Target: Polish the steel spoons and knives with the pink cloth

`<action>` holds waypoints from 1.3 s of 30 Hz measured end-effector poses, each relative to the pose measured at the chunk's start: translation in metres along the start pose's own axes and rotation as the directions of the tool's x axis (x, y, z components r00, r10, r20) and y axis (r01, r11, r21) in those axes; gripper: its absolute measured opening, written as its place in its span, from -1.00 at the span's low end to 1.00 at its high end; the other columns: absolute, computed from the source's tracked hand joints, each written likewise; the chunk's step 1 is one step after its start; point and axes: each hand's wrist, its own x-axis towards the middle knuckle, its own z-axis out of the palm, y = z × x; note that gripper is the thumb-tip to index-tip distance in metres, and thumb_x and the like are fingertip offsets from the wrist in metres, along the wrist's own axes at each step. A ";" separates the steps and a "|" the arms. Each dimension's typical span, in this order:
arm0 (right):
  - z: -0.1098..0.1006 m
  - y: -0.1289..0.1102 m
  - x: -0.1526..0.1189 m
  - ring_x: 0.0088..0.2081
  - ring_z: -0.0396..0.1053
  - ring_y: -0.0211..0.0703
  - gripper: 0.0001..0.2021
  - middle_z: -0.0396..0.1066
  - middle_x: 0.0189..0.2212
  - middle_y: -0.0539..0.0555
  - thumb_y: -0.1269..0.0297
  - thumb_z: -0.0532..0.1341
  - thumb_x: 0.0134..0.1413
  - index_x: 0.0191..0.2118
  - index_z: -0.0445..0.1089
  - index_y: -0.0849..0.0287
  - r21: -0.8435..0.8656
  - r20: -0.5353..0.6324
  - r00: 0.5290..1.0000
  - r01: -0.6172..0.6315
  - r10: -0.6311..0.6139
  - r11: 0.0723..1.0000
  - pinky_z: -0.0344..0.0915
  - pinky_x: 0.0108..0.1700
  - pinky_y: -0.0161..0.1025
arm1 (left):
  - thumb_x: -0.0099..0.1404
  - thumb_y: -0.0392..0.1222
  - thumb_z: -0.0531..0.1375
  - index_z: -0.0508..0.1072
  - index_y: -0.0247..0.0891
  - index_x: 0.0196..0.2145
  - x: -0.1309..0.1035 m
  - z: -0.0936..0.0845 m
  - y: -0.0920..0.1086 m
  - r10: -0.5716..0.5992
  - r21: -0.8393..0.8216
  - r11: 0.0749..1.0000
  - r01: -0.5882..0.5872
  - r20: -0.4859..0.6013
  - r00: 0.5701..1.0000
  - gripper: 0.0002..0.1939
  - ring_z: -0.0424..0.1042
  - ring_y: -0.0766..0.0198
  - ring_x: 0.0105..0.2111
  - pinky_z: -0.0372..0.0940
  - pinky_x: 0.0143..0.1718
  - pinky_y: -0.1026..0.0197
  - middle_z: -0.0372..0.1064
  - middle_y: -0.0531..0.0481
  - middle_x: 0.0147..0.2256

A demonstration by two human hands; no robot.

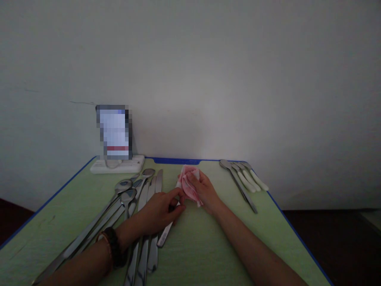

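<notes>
My right hand (204,186) is closed on a folded pink cloth (189,183), thumb on top. The cloth is wrapped round the upper part of a metal cutlery piece (165,235), so its head is hidden and I cannot tell its kind. Pinched between the fingers of my left hand (166,206) is the same piece, whose flat handle slants down to the left. Under and beside my left forearm lie several table knives (160,182) and long-handled spoons (128,195), partly covered by the arm.
At the right edge of the green table (232,254) lie a spoon (235,176) with a long metal handle and several pieces with cream handles (244,180). A lit phone (114,131) leans by the wall on a white power strip (119,166).
</notes>
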 end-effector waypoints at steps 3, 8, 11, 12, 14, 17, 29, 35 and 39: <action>-0.001 0.001 0.001 -0.36 0.36 -0.24 -0.72 0.44 -0.40 0.04 0.09 0.26 -0.05 -0.29 0.37 0.19 -0.020 0.003 1.000 0.007 -0.007 1.000 0.28 -0.28 -0.29 | 0.24 -0.20 0.02 0.22 -0.19 -0.32 0.000 0.000 0.000 0.000 0.001 1.000 0.000 0.004 1.000 -0.95 0.25 0.36 -0.65 0.04 -0.55 0.37 0.29 0.19 -0.65; -0.001 0.001 0.000 -0.38 0.35 -0.25 -0.72 0.44 -0.38 0.05 0.09 0.27 -0.07 -0.30 0.37 0.19 -0.033 0.003 1.000 0.006 -0.006 0.999 0.27 -0.31 -0.31 | 0.24 -0.21 0.02 0.22 -0.19 -0.33 -0.001 0.000 -0.002 0.009 0.007 1.000 -0.009 -0.005 1.000 -0.96 0.25 0.36 -0.64 0.04 -0.55 0.36 0.28 0.19 -0.64; -0.001 0.000 0.000 -0.37 0.35 -0.25 -0.74 0.44 -0.36 0.06 0.12 0.27 -0.08 -0.30 0.37 0.19 -0.016 -0.004 1.000 -0.002 0.002 1.000 0.28 -0.30 -0.30 | 0.24 -0.21 0.03 0.21 -0.19 -0.32 -0.001 0.000 -0.002 0.004 -0.013 1.000 -0.004 0.002 1.000 -0.96 0.27 0.36 -0.63 0.05 -0.55 0.37 0.30 0.19 -0.63; -0.001 0.000 0.000 -0.38 0.35 -0.24 -0.75 0.45 -0.36 0.06 0.15 0.28 -0.09 -0.30 0.37 0.19 -0.009 -0.007 1.000 -0.007 0.007 1.000 0.28 -0.30 -0.30 | 0.24 -0.21 0.03 0.21 -0.19 -0.32 -0.001 0.000 -0.002 0.005 -0.016 1.000 -0.004 0.002 1.000 -0.96 0.27 0.35 -0.63 0.05 -0.56 0.37 0.30 0.19 -0.63; -0.001 0.001 0.001 -0.38 0.36 -0.23 -0.79 0.45 -0.36 0.05 0.23 0.27 -0.13 -0.31 0.37 0.18 0.002 -0.013 1.000 -0.019 0.019 1.000 0.28 -0.30 -0.29 | 0.25 -0.20 0.03 0.21 -0.19 -0.32 -0.001 0.000 -0.002 0.007 -0.020 1.000 -0.007 0.007 1.000 -0.96 0.27 0.36 -0.64 0.05 -0.55 0.37 0.30 0.19 -0.64; -0.002 0.002 0.002 -0.36 0.37 -0.21 -0.82 0.46 -0.40 0.03 0.34 0.23 -0.19 -0.33 0.38 0.18 0.002 -0.024 0.999 -0.021 0.021 1.000 0.29 -0.29 -0.29 | 0.25 -0.20 0.02 0.20 -0.19 -0.32 0.000 0.000 -0.001 0.008 -0.015 1.000 -0.008 0.008 1.000 -0.96 0.26 0.35 -0.64 0.05 -0.55 0.37 0.29 0.19 -0.65; -0.003 -0.003 0.003 -0.53 0.32 -0.26 -0.73 0.44 -0.48 0.02 0.20 0.31 -0.14 -0.28 0.38 0.19 0.272 -0.116 0.984 -0.099 0.134 0.957 0.26 -0.53 -0.34 | 0.24 -0.19 0.04 0.23 -0.20 -0.31 -0.004 0.000 0.000 0.038 -0.013 0.999 -0.038 0.009 0.999 -0.93 0.18 0.39 -0.64 0.00 -0.57 0.37 0.19 0.23 -0.65; -0.008 0.000 0.010 -0.50 0.33 -0.29 -0.75 0.45 -0.40 -0.01 0.16 0.31 -0.09 -0.29 0.36 0.16 0.420 -0.220 0.968 -0.018 0.121 0.907 0.30 -0.49 -0.33 | 0.21 -0.19 0.06 0.31 -0.23 -0.31 -0.004 -0.003 0.004 0.056 0.124 0.990 -0.060 0.030 0.998 -0.89 0.14 0.40 -0.63 -0.04 -0.56 0.37 0.10 0.22 -0.65; -0.009 0.000 0.011 -0.48 0.34 -0.29 -0.76 0.44 -0.37 -0.03 0.14 0.28 -0.04 -0.26 0.33 0.13 0.462 -0.210 0.967 -0.029 0.142 0.886 0.34 -0.42 -0.28 | 0.23 -0.19 0.02 0.33 -0.24 -0.30 -0.002 -0.001 0.004 0.029 0.171 0.985 -0.031 0.016 0.999 -0.86 0.15 0.39 -0.64 -0.03 -0.57 0.36 0.12 0.20 -0.65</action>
